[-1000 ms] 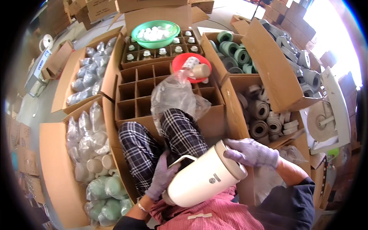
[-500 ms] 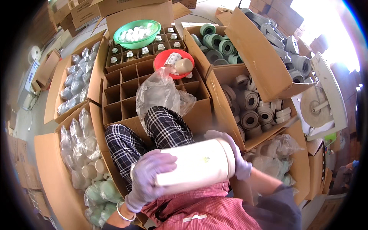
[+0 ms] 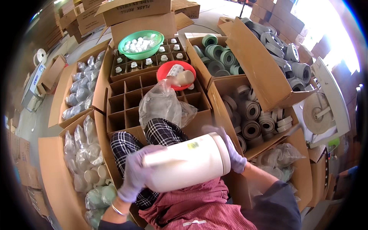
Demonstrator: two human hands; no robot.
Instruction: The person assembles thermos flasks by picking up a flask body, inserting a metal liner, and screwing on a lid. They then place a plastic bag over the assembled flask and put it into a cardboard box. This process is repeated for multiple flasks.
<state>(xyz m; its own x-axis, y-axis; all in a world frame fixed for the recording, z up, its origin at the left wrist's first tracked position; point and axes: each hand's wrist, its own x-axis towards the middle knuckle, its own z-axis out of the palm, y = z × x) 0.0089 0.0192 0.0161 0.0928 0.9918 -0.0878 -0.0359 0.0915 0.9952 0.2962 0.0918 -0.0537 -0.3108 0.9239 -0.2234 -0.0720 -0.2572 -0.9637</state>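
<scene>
Your gloved left hand (image 3: 135, 177) cups the base and your gloved right hand (image 3: 230, 147) wraps the rim, supporting the white flask body (image 3: 188, 161) sideways over your lap.

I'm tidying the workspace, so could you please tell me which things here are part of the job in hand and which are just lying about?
In hand:
white flask, lying sideways
left hand, gloved, gripping its base end
right hand, gloved, at its rim end

Lying about:
divided carton
clear bag
green bowl of white caps
red bowl
tape rolls
bagged flasks
</scene>
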